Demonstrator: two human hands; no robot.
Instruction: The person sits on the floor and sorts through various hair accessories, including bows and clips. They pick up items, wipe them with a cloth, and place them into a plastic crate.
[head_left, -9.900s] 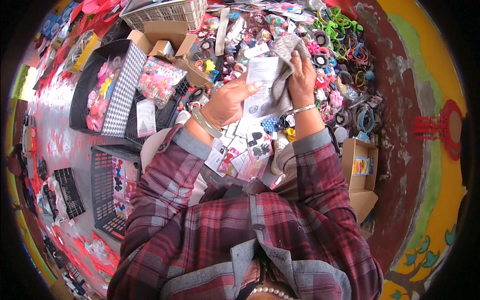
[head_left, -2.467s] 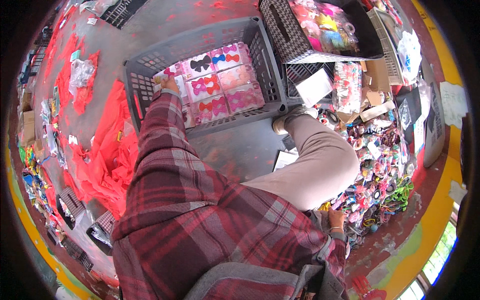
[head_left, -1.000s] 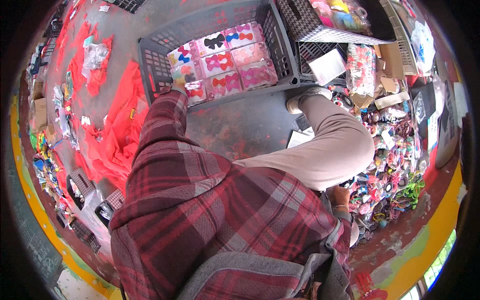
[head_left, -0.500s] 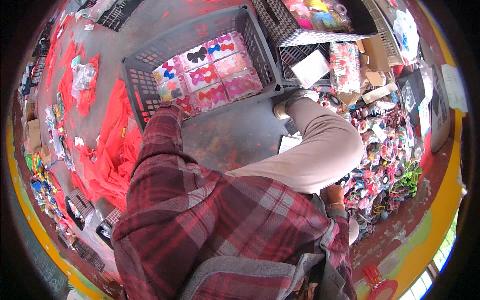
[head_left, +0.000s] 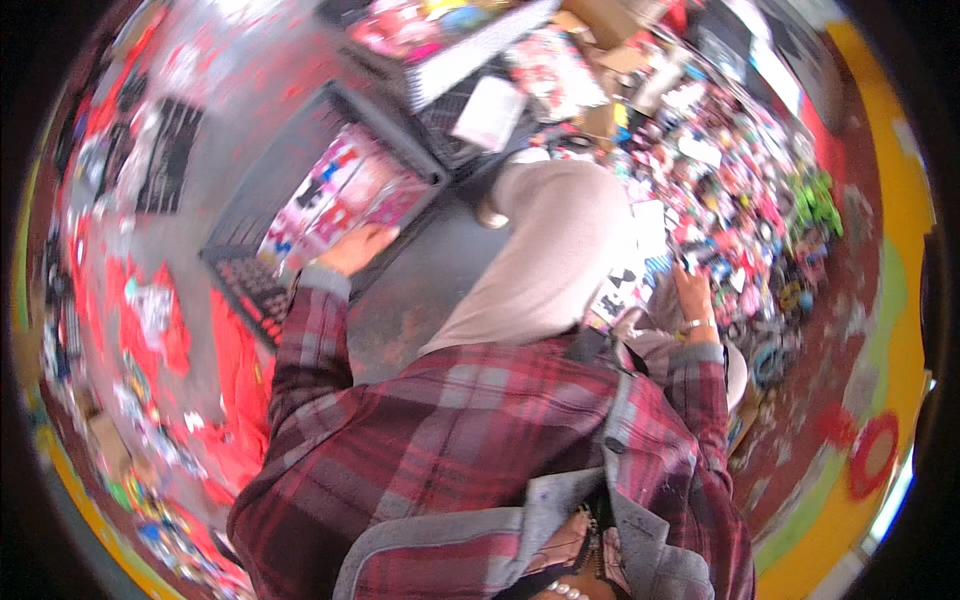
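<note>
My left hand (head_left: 360,248) lies over the near side of a grey plastic crate (head_left: 325,100), fingers stretched out along the packs inside. Those flat packs of hair bows (head_left: 335,190) are pink, red, blue and black, set in rows. On the far side of my bent leg, my right hand (head_left: 692,295) is at the edge of a heap of small hair accessories (head_left: 720,180). Its fingers look drawn together; motion blur hides what is between them. Beside it is a white card with dark bows (head_left: 622,292), partly behind my leg.
A patterned crate (head_left: 480,55) of colourful goods stands beyond the grey one, near a white box (head_left: 489,112) and cardboard (head_left: 600,20). Red plastic sheeting (head_left: 240,390) covers part of the floor at left, near a black basket (head_left: 170,155). Bright green items (head_left: 815,205) edge the heap.
The view has turned, and the crate appears further left and tilted. My left hand has come into sight over the near packs. My right hand has moved forward beside the bow card.
</note>
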